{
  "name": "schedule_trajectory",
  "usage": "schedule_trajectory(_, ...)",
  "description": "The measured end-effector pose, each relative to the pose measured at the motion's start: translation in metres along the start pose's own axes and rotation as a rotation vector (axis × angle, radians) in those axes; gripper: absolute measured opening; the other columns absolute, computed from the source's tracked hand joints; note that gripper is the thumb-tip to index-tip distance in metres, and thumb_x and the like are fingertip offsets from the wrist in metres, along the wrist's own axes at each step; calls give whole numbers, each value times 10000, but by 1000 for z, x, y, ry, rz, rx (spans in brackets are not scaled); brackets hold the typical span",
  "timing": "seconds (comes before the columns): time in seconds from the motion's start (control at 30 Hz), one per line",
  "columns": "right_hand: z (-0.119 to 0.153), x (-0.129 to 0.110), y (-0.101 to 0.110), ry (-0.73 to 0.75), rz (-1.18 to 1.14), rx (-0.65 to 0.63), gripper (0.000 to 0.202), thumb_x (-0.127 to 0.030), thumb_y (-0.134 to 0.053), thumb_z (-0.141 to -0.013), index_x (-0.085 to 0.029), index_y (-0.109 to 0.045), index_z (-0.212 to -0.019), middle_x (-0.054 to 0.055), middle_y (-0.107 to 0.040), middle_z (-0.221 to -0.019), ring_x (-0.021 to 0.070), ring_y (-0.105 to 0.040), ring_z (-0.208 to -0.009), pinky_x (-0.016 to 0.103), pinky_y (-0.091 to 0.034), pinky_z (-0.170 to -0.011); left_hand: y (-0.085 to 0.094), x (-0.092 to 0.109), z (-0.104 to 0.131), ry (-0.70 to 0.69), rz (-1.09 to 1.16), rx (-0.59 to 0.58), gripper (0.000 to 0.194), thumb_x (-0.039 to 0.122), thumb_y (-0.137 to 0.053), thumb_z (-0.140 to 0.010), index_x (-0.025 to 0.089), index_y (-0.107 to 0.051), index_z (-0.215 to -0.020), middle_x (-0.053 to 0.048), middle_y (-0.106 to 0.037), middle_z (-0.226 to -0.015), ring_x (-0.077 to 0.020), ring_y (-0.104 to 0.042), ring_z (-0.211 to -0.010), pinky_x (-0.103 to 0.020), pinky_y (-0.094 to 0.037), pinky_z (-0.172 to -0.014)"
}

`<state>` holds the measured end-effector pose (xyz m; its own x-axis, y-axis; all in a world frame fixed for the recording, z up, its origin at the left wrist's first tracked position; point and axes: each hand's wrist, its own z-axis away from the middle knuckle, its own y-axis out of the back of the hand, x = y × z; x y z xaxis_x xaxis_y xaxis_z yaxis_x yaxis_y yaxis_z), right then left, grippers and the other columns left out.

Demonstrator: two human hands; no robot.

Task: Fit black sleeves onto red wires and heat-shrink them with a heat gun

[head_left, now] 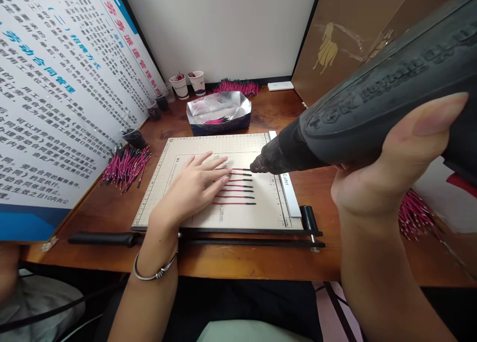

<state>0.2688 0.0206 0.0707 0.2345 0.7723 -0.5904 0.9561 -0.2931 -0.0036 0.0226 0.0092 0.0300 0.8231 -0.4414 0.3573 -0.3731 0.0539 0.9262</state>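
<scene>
My left hand (197, 185) lies flat with fingers spread on the cutting board (160, 203), over the left ends of several short red wires (234, 187). The wires lie side by side in a row, each with a black sleeve on its right end. My right hand (395, 148) is wrapped around a large dark heat gun (346, 98). Its narrow nozzle points left, at the sleeve of the farthest wire; whether it touches cannot be told. The gun's rear runs out of view at the upper right.
The cutter's black arm (223, 241) and handle (104, 238) run along the board's near edge. Behind stands a foil-lined box (219, 126) with wires. Wire piles lie left (124, 168), back (238, 87) and right (413, 215). Paper cups (197, 82) stand by the partition (223, 29).
</scene>
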Motion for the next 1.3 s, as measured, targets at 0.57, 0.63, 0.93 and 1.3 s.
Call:
schedule_trajectory(0.57,-2,-9,-9,-40,-103,136,278,-402,-526,-928,-330,-791,-971,-284,-502,-1483,205,139,-1589,266,-174,-1317,-4,-3,-3,-85,62,160,363,323,-530,-1010,130,-744,-1231,-104,-742,-1287,-293,-615,-1309,-502,-470,-1160)
schedule_trajectory(0.63,-1,-9,-10,-45,-112,148,282,-407,-532,-926,-308,-794,-957,-261,-513,-1486,219,117,-1595,269,-194,-1309,-4,-3,-3,-79,67,165,369,327,-533,-1011,126,-737,-1244,-110,-736,-1299,-290,-613,-1313,-500,-468,-1163)
schedule_trajectory(0.93,2,-10,-9,-46,-120,175,328,-266,-485,-934,-329,-807,-921,-286,-498,-1497,211,32,-1602,255,-246,-1290,-5,-3,-3,-95,81,179,366,327,-537,-1009,108,-734,-1227,-131,-741,-1277,-267,-634,-1282,-458,-473,-1149)
schedule_trajectory(1.3,2,-11,-10,-86,-136,205,352,-268,-473,-979,-370,-801,-901,-324,-458,-1521,224,45,-1592,291,-296,-1278,0,2,-2,-33,115,146,310,328,-522,-1014,153,-720,-1176,-82,-755,-1234,-234,-676,-1177,-433,-453,-1135)
